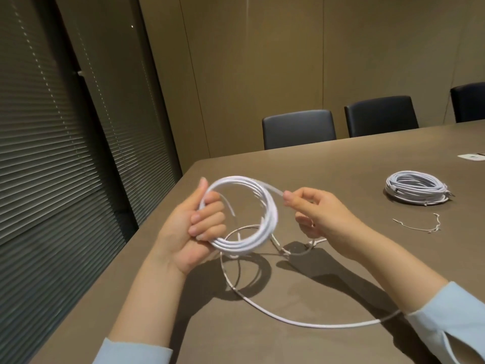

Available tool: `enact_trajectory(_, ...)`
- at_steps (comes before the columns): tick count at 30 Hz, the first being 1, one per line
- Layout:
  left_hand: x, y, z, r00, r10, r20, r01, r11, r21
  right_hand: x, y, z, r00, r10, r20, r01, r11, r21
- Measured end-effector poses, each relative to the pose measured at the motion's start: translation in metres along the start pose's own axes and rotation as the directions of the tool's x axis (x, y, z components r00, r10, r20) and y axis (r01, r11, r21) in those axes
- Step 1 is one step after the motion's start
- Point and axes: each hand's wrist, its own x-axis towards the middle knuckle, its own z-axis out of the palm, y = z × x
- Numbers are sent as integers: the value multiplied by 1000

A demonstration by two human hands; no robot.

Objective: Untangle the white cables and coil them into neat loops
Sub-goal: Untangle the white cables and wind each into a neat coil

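Brown table [341, 164], meeting room. Left hand [194, 229] grips coil [265, 206] above it; right hand [322, 214] pinches feed strand. Cable looks light, springy; hold bundled turns, else they likely spring apart.

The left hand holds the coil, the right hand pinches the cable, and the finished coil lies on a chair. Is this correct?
Not quite. The head view shows the finished coil lying on the table, not a chair. The left hand does hold the coil, and the right hand pinches the cable.

Smooth white plastic cable [270, 214], slightly glossy; matt brown table [341, 166]; dark leather-like chairs [299, 128]; pale blue cloth sleeves [451, 319].
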Motion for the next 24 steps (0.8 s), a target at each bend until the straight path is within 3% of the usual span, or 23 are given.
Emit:
enact_trajectory(4,-7,8,-6,960,183,-212,-185,983,10,6,9,-13,999,35,40,-31,995,-93)
enact_trajectory(7,-6,10,-11,955,214,-204,-220,976,-4,7,14,-20,996,51,78,-34,977,-208)
enact_trajectory(9,-8,17,-20,965,220,-145,-230,972,-53,8,19,-22,996,52,73,-30,960,-278)
enact_trajectory(13,-13,33,-44,977,170,128,-143,971,-192,13,29,-30,1000,-23,-16,14,888,-460)
enact_trajectory(19,-15,38,-57,952,181,245,-103,948,-300,17,34,-34,987,-117,-111,25,790,-613)
enact_trajectory(22,-18,35,-46,957,288,21,-276,932,-235,16,28,-28,984,-118,-131,55,911,-409)
enact_trajectory(24,-18,31,-34,908,383,-170,-402,911,-95,12,20,-23,975,-106,-194,65,977,-205)
